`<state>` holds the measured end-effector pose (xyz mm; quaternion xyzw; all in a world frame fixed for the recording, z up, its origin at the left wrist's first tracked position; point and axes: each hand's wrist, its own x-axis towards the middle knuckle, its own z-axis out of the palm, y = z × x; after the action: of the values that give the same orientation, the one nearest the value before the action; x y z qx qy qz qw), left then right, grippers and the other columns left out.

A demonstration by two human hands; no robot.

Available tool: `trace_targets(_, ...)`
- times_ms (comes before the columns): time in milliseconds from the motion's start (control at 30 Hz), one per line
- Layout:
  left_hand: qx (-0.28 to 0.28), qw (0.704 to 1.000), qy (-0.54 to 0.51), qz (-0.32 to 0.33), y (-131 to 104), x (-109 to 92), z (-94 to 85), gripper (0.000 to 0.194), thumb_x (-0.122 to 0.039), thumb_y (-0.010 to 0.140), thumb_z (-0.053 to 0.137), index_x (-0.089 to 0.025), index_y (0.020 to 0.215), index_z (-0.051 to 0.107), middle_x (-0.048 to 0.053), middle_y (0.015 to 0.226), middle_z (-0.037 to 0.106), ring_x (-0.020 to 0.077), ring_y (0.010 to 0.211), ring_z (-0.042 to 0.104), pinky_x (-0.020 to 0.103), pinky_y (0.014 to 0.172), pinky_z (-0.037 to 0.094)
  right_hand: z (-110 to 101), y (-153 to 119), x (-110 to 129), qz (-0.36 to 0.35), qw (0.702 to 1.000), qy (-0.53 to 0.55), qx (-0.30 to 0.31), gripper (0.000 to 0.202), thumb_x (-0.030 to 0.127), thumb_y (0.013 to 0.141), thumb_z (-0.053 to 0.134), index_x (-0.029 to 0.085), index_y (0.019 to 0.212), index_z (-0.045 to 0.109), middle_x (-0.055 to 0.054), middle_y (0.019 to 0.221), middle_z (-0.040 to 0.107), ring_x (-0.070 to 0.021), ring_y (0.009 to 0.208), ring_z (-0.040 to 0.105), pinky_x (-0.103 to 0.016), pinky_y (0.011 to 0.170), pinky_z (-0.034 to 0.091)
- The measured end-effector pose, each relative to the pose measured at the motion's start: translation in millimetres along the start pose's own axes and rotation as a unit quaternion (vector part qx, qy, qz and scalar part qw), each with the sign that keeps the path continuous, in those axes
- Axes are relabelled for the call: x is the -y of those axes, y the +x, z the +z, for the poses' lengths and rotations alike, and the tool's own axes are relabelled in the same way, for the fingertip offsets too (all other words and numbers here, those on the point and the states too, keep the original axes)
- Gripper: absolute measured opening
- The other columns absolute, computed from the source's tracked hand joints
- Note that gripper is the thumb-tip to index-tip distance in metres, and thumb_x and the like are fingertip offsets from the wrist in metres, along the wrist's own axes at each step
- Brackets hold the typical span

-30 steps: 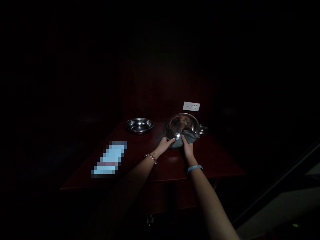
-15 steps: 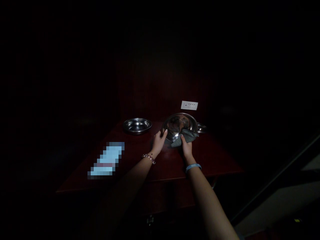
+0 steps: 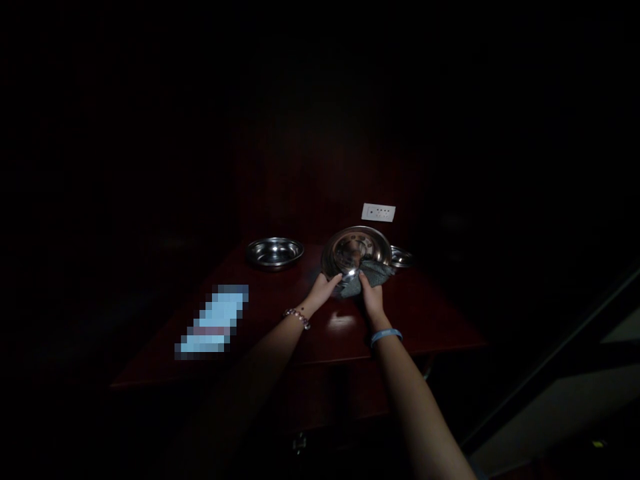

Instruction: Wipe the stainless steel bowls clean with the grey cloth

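A shiny steel bowl [image 3: 356, 248] is held up over the table, tilted so that its inside faces me. My left hand [image 3: 323, 291] grips its lower left rim, thumb on the inner side and the other fingers hidden beneath. At the lower right rim my right hand [image 3: 371, 297] pinches a dark grey-green cloth [image 3: 376, 273] against the bowl, with the thumb on top. Another steel bowl [image 3: 275, 253] rests upright on the table to the left. Partly hidden behind the held bowl is a third steel dish [image 3: 401, 257] on the right.
The dark red table [image 3: 280, 333] has its front edge below my hands. A pixelated light-blue patch [image 3: 213, 323] covers something flat at the table's left. On the back panel sits a white socket plate [image 3: 379, 213]. Surroundings are very dark.
My left hand has slid slightly right and down along the rim, closer to my right hand. The bowl has shifted a little left. A light reflection now shows on the table below it.
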<state>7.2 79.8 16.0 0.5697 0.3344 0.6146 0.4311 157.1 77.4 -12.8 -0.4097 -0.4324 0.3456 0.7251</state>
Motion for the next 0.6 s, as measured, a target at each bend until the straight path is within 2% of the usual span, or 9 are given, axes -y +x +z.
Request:
trace_targets(200,-0.134,0.989,0.0,-0.059,2.8,-2.9,-5.8,0.017,-0.026,0.076,0.069,-0.013,0.087,0.068,0.011,0.092,0.075,0.0245,0.098,0.069,0.039,0.095,0.05,-0.3,-0.7,4.7,-0.033,0.997,-0.022,-0.073,0.047,0.045,0.076,0.071,0.012,0.11,0.07,-0.012,0.115,0.073,-0.0237,0.11,0.067,-0.035,0.1,0.049)
trace_targets(333,-0.132,0.989,-0.015,-0.06,2.9,-5.2,-9.2,0.022,-0.028,0.082,0.06,-0.015,0.097,0.068,0.009,0.097,0.075,0.0225,0.098,0.068,0.035,0.092,0.051,-2.9,-1.2,7.5,-0.047,0.991,-0.05,-0.114,0.047,0.044,0.076,0.07,0.011,0.108,0.069,-0.016,0.118,0.071,-0.0259,0.111,0.065,-0.038,0.104,0.045)
trace_targets(400,-0.126,0.989,-0.007,-0.079,2.7,-4.1,-9.4,0.023,-0.028,0.081,0.06,-0.016,0.099,0.068,0.008,0.095,0.075,0.0221,0.096,0.069,0.034,0.089,0.052,-2.7,-2.0,10.1,-0.06,0.986,-0.051,-0.144,0.056,0.043,0.075,0.071,0.011,0.12,0.061,-0.016,0.125,0.068,-0.025,0.113,0.064,-0.04,0.107,0.043)
trace_targets(500,-0.119,0.987,0.004,-0.108,2.4,1.5,-8.3,0.02,-0.027,0.079,0.062,-0.016,0.095,0.066,0.006,0.086,0.074,0.0209,0.088,0.069,0.033,0.084,0.054,-0.3,-4.2,15.9,-0.086,0.974,-0.042,-0.207,0.084,0.038,0.071,0.077,0.012,0.14,0.037,-0.02,0.139,0.056,-0.0234,0.119,0.061,-0.041,0.109,0.042)
trace_targets(600,-0.109,0.989,0.005,-0.096,1.8,8.5,-6.4,0.017,-0.027,0.079,0.063,-0.016,0.092,0.064,0.004,0.077,0.072,0.0183,0.076,0.068,0.033,0.078,0.056,3.2,-7.3,22.8,-0.113,0.967,-0.035,-0.224,0.097,0.038,0.073,0.077,0.014,0.146,0.019,-0.025,0.149,0.043,-0.0224,0.127,0.056,-0.04,0.111,0.041)
